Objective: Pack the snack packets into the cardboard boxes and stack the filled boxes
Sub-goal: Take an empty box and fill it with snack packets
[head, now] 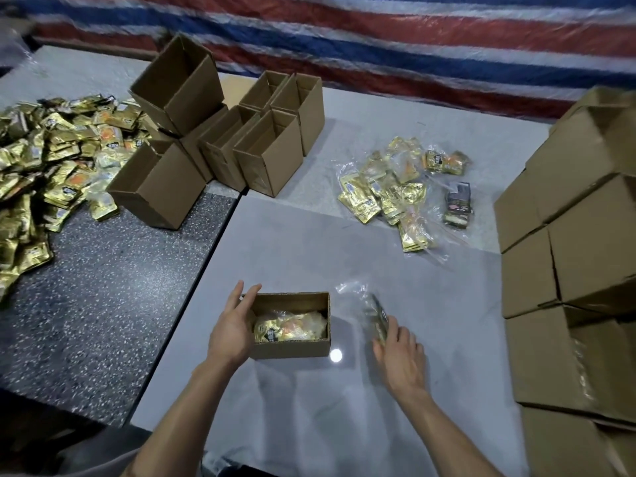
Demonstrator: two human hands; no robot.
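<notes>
Presently, box (292, 349) near table's (309, 242) front edge is steadied by the flat-fingered left hand (234, 325); wrapped packet (377, 316) is gripped by the right hand (399, 352). Loose wrap could be snagged on the box rim.

Head cam, wide-angle: looks fwd and down, close over table (430, 304); only one view.

dim overall | lamp glare on table (336, 355) | motion blur | wide-angle edge bending
</notes>
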